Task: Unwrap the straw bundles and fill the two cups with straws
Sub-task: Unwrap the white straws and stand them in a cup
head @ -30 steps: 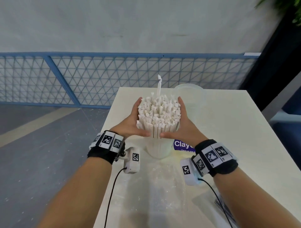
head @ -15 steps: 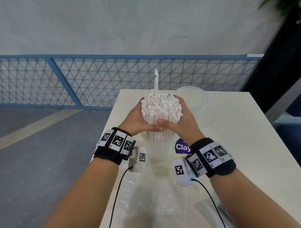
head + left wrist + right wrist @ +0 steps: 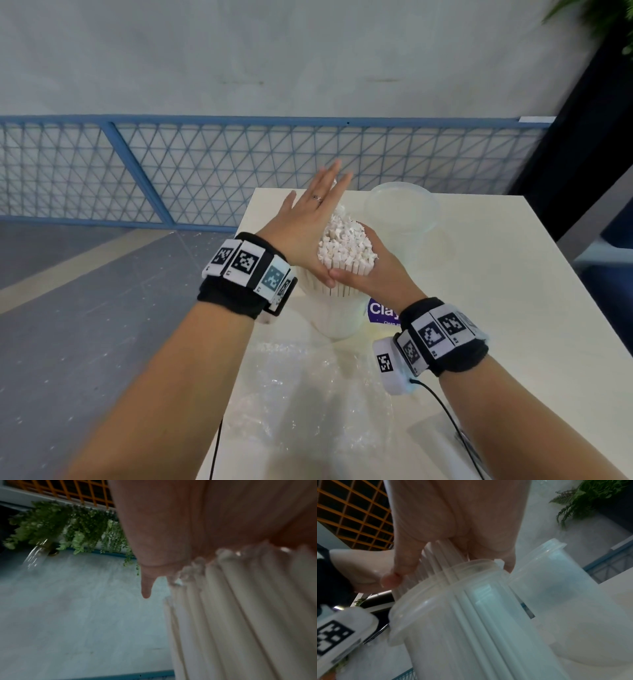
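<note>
Cream-coloured table [image 3: 496, 308], set before a blue lattice railing [image 3: 205, 164] and a pale wall, carries everything in view. Crumpled clear plastic wrap [image 3: 308, 394] lies on its near part, between the forearms, and a purple label [image 3: 380, 310] lies just right of the near cup's base. Two translucent plastic cups stand side by side: the far cup [image 3: 402, 212] holds nothing visible, while the near cup [image 3: 337, 318] is packed with upright white paper-wrapped straws [image 3: 344, 245] whose crimped tops rise well above its rim. Left hand [image 3: 308, 219] lies flat against the left side and top of the straws, fingers straight and together, gripping nothing; a ring [image 3: 317, 197] shows on one finger. Right hand [image 3: 373, 274] cups the right side of the straws just above the rim, thumb and fingers curled round them, as the right wrist view shows. Both wrists wear black bands with square coded markers.
</note>
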A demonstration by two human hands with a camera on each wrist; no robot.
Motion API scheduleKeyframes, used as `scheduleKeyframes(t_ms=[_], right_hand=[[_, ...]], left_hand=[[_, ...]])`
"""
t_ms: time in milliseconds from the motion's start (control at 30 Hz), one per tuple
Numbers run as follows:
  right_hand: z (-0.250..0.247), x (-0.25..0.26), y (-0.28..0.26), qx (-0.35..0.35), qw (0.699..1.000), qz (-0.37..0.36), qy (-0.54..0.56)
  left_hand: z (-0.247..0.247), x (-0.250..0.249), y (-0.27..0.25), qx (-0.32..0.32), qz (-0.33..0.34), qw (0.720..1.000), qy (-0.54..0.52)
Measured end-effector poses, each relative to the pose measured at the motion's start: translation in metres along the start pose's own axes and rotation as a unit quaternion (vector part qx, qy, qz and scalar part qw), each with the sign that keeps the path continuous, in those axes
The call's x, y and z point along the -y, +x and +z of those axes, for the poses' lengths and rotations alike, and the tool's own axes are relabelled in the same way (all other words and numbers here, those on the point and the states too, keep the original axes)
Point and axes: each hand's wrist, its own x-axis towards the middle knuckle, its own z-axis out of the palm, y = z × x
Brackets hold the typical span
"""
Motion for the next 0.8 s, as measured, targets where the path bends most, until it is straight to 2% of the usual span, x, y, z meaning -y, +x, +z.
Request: scheduleKeyframes(t_ms=[133, 267, 333, 400, 467, 533, 700, 767, 800], right_hand=[[0.000, -0.003, 0.000, 0.004, 1.000, -0.003, -0.016], [0.000, -0.003, 0.000, 0.005, 0.999, -0.005, -0.039], [-0.002, -0.002, -0.002, 0.012, 0.999, 0.001, -0.046], [-0.004, -0.002, -0.005, 0.018, 0.999, 0.005, -0.048], [-0.004, -0.001, -0.006, 0.018, 0.999, 0.011, -0.050], [0.000, -0.001, -0.005, 0.011, 0.998, 0.020, -0.065], [0.007, 0.004, -0.003, -0.056, 0.997, -0.001, -0.058], [0.006, 0.011, -0.002, -0.046, 0.996, -0.005, -0.074], [0.006, 0.014, -0.003, -0.035, 0.995, 0.000, -0.092]], left_hand=[[-0.007, 0.001, 0.005, 0.074, -0.029, 0.995, 0.053], [0.000, 0.000, 0.002, 0.087, -0.038, 0.994, 0.050], [0.004, 0.005, -0.005, 0.063, -0.043, 0.997, 0.003], [0.010, 0.013, -0.017, 0.009, -0.055, 0.991, -0.125], [0.022, 0.019, -0.029, -0.030, -0.074, 0.961, -0.263], [0.037, 0.018, -0.035, -0.061, -0.092, 0.935, -0.336], [0.045, 0.008, -0.029, -0.168, -0.112, 0.906, -0.373], [0.038, 0.005, -0.027, -0.161, -0.109, 0.914, -0.356], [0.036, 0.003, -0.029, -0.138, -0.111, 0.921, -0.347]])
